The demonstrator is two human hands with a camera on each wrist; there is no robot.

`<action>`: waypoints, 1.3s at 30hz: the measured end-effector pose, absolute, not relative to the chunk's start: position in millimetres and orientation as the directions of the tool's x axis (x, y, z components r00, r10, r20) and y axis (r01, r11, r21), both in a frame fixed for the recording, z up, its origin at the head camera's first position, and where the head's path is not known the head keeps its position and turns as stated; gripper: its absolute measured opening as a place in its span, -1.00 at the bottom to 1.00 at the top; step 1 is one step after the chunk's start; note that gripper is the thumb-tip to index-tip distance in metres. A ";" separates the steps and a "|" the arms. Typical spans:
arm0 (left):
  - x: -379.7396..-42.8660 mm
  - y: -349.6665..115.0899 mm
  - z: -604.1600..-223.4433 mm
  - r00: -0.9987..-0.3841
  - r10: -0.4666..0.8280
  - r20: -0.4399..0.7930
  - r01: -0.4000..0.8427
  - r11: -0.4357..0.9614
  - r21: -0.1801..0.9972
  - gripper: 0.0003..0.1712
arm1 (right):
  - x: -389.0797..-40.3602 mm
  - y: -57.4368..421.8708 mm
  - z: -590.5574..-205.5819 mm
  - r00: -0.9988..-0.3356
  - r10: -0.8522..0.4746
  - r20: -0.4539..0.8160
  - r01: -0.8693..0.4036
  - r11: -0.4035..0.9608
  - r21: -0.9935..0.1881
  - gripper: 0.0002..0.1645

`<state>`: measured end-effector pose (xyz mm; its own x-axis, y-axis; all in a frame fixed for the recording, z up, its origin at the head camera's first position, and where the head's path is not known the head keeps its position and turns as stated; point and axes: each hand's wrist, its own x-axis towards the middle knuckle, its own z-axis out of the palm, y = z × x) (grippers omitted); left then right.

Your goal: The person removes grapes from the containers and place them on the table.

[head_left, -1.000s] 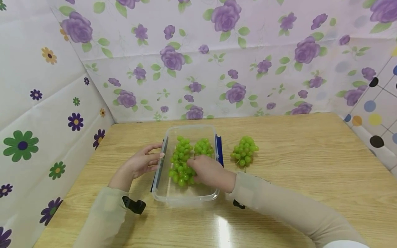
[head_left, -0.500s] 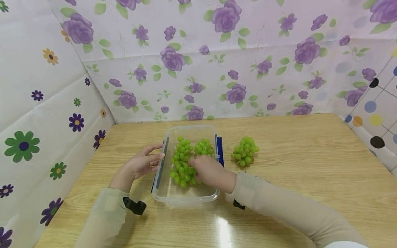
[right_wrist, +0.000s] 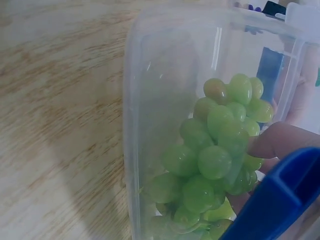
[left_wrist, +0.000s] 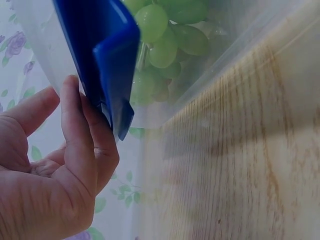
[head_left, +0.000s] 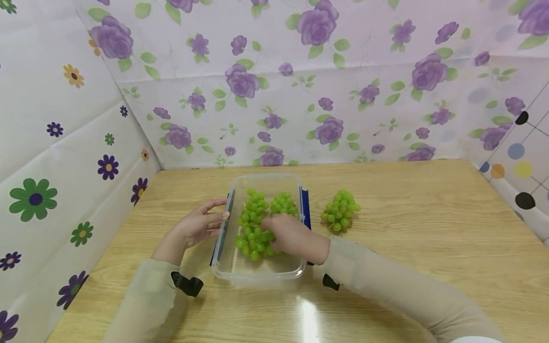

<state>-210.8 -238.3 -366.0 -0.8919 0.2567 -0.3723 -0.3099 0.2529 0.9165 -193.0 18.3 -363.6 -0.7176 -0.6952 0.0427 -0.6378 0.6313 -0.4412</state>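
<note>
A clear plastic box (head_left: 259, 276) with blue side flaps stands on the table, holding several bunches of green grapes. My right hand (head_left: 291, 236) reaches over the right rim and grips the front bunch of grapes (head_left: 254, 247), its fingertips partly hidden among them. In the right wrist view, a finger presses against these grapes (right_wrist: 215, 162). Behind them in the box lie a left bunch (head_left: 254, 209) and a right bunch (head_left: 284, 204). At the left wall, my left hand (head_left: 198, 225) touches the box by the blue flap (left_wrist: 117, 65), fingers loosely extended and thumb apart.
Another bunch of green grapes (head_left: 340, 211) lies on the wooden table (head_left: 420, 214), just right of the box. A right blue flap (head_left: 305, 207) hangs outward. Floral sheets (head_left: 291, 85) wall off the back and sides.
The head view has shifted very slightly. Both hands, the box and the grapes stay in nearly the same places.
</note>
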 end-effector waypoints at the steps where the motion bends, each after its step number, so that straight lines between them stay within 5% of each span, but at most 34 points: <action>1: -210.7 -238.5 -366.0 -0.892 0.257 -0.372 -0.311 0.250 0.917 -0.22 | -193.2 18.3 -363.1 -0.717 -0.696 0.042 -0.635 0.627 -0.451 -0.55; 39: -208.7 -236.2 -366.6 -0.902 0.218 -0.374 -0.320 0.247 0.915 -0.26 | -188.9 28.8 -347.4 -0.716 -0.694 0.072 -0.576 0.529 -0.623 -0.63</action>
<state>-208.7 -236.2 -366.6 -0.9017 0.2176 -0.3737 -0.3196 0.2467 0.9149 -188.9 28.8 -347.4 -0.7160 -0.6944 0.0718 -0.5759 0.5294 -0.6230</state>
